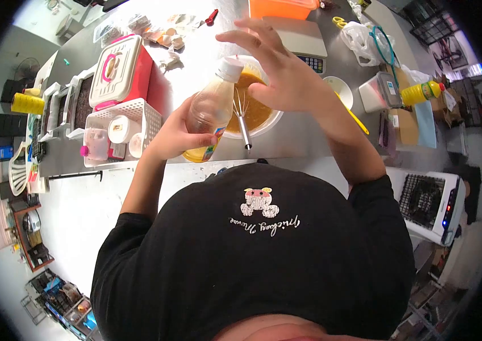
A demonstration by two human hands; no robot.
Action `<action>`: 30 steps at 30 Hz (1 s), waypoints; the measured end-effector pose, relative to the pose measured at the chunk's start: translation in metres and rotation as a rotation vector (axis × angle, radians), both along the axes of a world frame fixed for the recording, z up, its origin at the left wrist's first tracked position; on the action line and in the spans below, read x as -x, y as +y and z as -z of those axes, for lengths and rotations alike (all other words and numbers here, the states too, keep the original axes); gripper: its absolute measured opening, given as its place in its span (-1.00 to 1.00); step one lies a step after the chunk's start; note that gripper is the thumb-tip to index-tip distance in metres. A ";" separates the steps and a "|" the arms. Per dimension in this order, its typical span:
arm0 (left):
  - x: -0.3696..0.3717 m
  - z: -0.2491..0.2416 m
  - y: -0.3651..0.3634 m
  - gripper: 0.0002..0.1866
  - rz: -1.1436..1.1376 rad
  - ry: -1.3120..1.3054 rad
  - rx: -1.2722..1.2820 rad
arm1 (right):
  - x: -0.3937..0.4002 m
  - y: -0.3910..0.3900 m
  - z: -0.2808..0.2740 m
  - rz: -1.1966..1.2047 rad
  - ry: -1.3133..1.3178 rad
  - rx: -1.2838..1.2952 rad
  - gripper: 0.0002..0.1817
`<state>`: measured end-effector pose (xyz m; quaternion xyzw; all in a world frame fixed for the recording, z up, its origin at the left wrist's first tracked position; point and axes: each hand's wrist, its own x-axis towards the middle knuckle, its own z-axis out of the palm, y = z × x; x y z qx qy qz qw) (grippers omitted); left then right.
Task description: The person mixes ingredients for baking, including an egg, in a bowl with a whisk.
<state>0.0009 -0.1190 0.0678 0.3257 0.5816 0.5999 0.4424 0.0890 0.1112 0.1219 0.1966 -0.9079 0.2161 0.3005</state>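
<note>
My left hand is wrapped round a clear plastic bottle with a white cap and a small amount of yellow liquid at its bottom. The bottle tilts slightly to the right, in front of a white bowl. Brown-yellow batter fills part of the bowl, and a metal whisk stands in it, its handle leaning over the near rim. Above the bowl, to the right of the cap, my right hand is raised with its fingers spread, holding nothing.
Left of the bowl stand a red-and-white lidded box and a white perforated basket. Eggshells lie behind. A kitchen scale, a small white bowl, a yellow spatula and an oil bottle are on the right.
</note>
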 end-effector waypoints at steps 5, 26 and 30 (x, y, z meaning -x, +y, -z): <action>-0.025 -0.008 0.018 -0.11 -0.081 0.172 0.156 | 0.001 0.022 0.000 -0.002 -0.633 0.089 -0.50; -0.058 0.006 0.030 -0.09 0.149 -0.322 0.136 | -0.023 0.051 0.048 -0.551 0.018 0.426 -0.74; -0.058 0.013 0.030 -0.10 0.121 -0.474 0.072 | -0.034 0.068 0.046 -0.480 0.106 0.501 -0.77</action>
